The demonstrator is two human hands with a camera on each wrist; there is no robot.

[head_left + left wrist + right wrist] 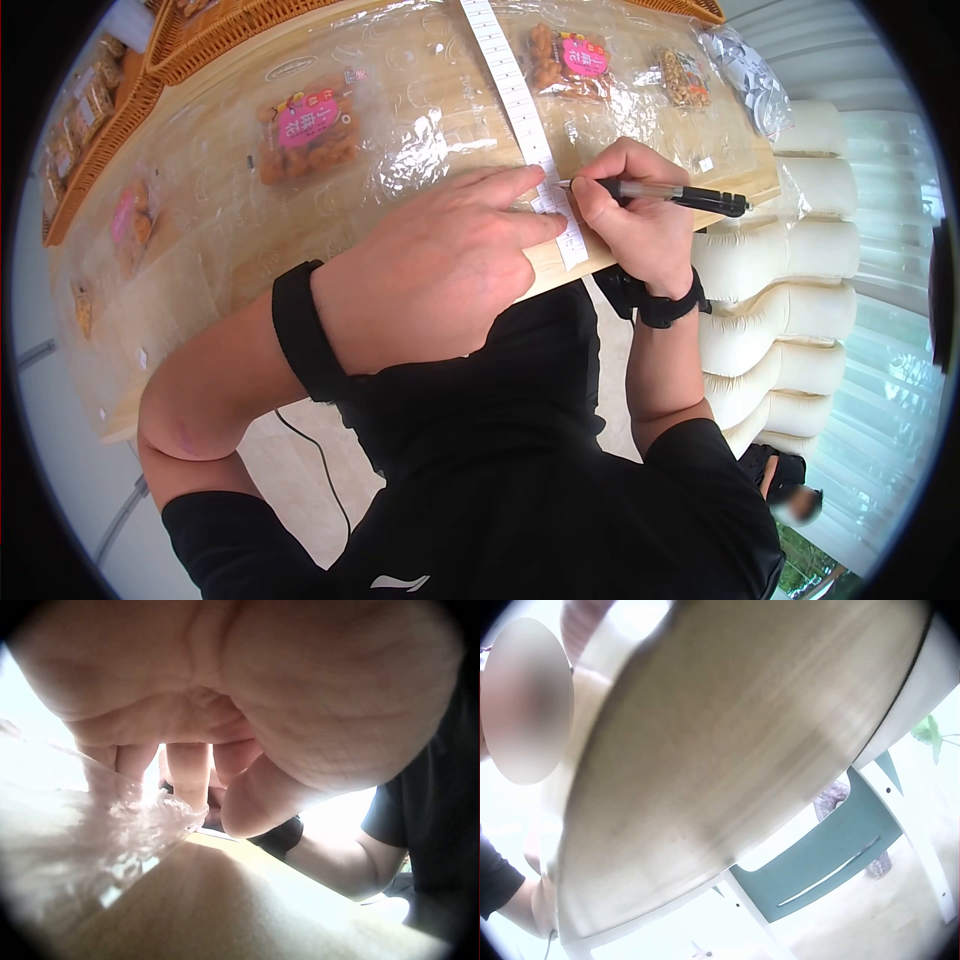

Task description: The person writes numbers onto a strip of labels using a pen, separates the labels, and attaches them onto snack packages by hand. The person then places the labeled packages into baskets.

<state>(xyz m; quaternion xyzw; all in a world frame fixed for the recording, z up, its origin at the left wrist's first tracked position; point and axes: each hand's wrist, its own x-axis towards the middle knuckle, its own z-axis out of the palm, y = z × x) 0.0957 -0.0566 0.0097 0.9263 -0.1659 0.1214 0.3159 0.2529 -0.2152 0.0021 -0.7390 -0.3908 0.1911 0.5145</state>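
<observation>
A long white paper strip [505, 85] with small printed marks runs across the wooden table to its near edge. My left hand [430, 260] lies over it, its extended fingers pressing on the strip's near end. Between the thumb and fingers of my right hand [645, 225] is a black pen [690, 197] with a clear barrel, its tip at the strip beside the left fingertips. In the left wrist view, the left palm [225, 682] arches over the tabletop, with clear plastic [67, 847] beside the fingers. The right wrist view shows neither the pen nor the strip.
Clear plastic covers much of the table. Bagged snacks with pink labels [310, 130], another such bag [570, 65] and a nut-like snack [683, 77] lie there. Wicker baskets [165, 60] line the far side. Below the wooden table [727, 750] is a teal panel [825, 859].
</observation>
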